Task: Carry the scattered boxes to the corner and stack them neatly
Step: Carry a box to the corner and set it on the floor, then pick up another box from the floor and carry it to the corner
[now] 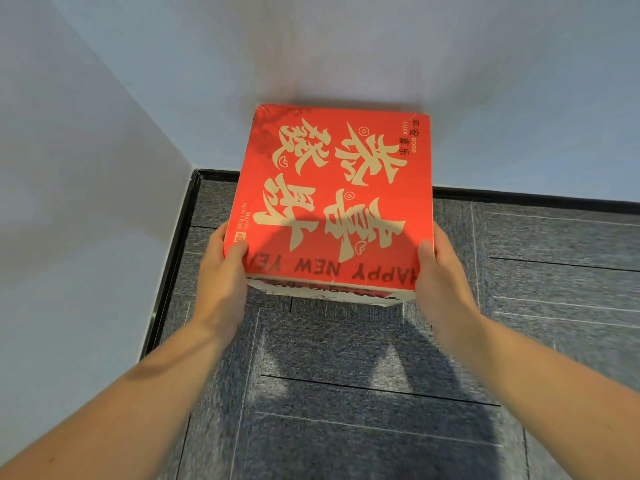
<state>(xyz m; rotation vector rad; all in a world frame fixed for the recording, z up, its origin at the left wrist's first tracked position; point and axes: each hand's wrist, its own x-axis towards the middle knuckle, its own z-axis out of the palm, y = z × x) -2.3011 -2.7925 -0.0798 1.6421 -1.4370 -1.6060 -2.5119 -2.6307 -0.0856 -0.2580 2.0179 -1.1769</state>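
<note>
A red box [332, 199] with large cream characters and "HAPPY NEW YEAR" printed on its lid fills the middle of the view, its far edge close to the back wall. My left hand [225, 271] grips its near left side, thumb on the lid. My right hand [440, 271] grips its near right side, thumb on the lid edge. The box's underside is hidden, so I cannot tell whether it rests on something or hangs above the floor. A white-and-red strip [332, 292] shows under its near edge.
Two pale walls meet at the corner [195, 169] on the left, with a black skirting strip [166, 271] along the floor. Grey carpet tiles [381, 393] cover the floor below and to the right. My shadow falls on the carpet.
</note>
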